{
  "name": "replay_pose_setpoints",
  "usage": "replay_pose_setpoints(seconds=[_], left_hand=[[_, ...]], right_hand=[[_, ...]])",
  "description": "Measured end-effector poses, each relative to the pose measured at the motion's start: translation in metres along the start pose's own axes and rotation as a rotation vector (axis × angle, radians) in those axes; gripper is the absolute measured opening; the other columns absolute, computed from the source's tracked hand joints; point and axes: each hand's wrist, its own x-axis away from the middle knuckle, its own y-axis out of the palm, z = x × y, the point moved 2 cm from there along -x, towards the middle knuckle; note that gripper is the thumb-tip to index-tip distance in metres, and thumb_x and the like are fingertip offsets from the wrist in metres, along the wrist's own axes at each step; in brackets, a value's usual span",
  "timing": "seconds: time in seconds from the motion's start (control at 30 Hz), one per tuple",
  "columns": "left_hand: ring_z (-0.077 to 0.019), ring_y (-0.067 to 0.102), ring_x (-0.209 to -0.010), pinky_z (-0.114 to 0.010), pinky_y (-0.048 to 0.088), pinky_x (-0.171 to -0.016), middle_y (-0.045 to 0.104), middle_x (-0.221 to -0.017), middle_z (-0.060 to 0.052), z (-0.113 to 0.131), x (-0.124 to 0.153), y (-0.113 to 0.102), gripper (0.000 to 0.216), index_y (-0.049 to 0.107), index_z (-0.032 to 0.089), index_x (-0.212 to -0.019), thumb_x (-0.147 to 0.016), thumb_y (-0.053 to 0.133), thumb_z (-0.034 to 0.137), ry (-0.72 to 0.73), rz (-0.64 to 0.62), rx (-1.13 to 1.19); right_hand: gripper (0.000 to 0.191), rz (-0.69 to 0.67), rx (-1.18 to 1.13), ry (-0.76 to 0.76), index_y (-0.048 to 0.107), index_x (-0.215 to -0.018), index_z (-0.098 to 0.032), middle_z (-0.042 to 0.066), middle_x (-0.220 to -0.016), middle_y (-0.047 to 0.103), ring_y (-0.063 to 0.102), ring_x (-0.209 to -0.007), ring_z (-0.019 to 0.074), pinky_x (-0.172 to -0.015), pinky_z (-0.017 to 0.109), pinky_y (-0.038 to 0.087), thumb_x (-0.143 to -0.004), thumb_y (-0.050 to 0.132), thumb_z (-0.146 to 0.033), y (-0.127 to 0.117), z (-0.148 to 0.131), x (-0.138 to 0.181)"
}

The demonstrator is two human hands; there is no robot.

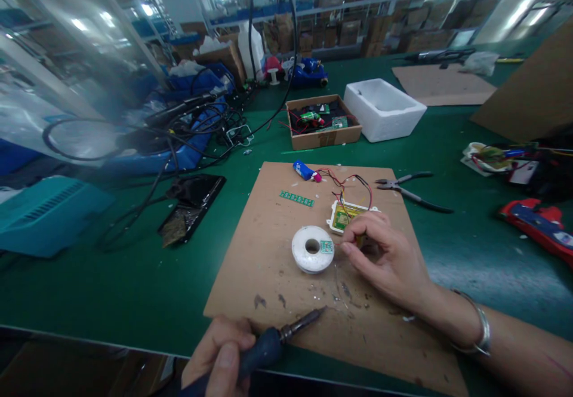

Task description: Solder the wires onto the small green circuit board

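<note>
My left hand [221, 352] is closed around the handle of a soldering iron [264, 349], its tip pointing right, low over the cardboard. The thumb and forefinger of my right hand [380, 251] pinch a thin wire [339, 243] at the edge of a small green circuit board [326, 246]. That board lies on top of a white solder spool [308, 261]. Behind my right fingers, partly covered, sits a white-framed case [341, 215] with a board and red and black wires. A strip of small green boards [296, 199] and a blue battery [303, 170] lie farther back.
Under the work is a cardboard sheet [250, 254]. Pliers [403, 188] rest at its right edge. Behind stand a small carton of electronics [324, 139] and a white foam box [389, 119]. Tangled black cables [197, 128] are at left; a red and blue tool [537, 227] lies right.
</note>
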Motion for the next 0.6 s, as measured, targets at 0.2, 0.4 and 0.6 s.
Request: replay_pose_setpoints(seconds=[0.2,0.4,0.6], left_hand=[[-0.0119,0.047,-0.034,-0.022,0.038,-0.032,0.054,-0.044,-0.001,0.0052,-0.0016,0.0007,0.028,0.062,0.019,-0.054,-0.071,0.063,0.041,-0.003,0.005,0.02],[-0.0146,0.055,-0.042,-0.023,0.044,-0.038,0.059,-0.049,-0.003,0.0046,-0.0026,-0.0014,0.026,0.063,0.02,-0.057,-0.072,0.062,0.04,0.026,-0.017,-0.021],[-0.0134,0.052,-0.04,-0.023,0.042,-0.038,0.057,-0.048,-0.002,0.0005,-0.0007,-0.0015,0.025,0.063,0.02,-0.059,-0.074,0.06,0.04,-0.014,-0.039,-0.016]], right_hand=[[0.009,-0.005,0.007,0.0,0.052,-0.077,-0.021,-0.002,-0.072,0.055,0.05,-0.07,0.0153,-0.073,0.036,0.033,-0.084,0.056,-0.018,-0.0002,0.001,0.0017],[0.009,-0.009,0.013,0.007,0.053,-0.077,-0.022,-0.001,-0.072,0.056,0.05,-0.071,0.0161,-0.073,0.037,0.034,-0.085,0.055,-0.02,-0.0004,0.0006,0.001],[0.009,-0.015,0.008,0.006,0.052,-0.077,-0.021,-0.002,-0.072,0.055,0.05,-0.071,0.0155,-0.074,0.036,0.033,-0.085,0.056,-0.019,0.0001,0.0007,0.0003]])
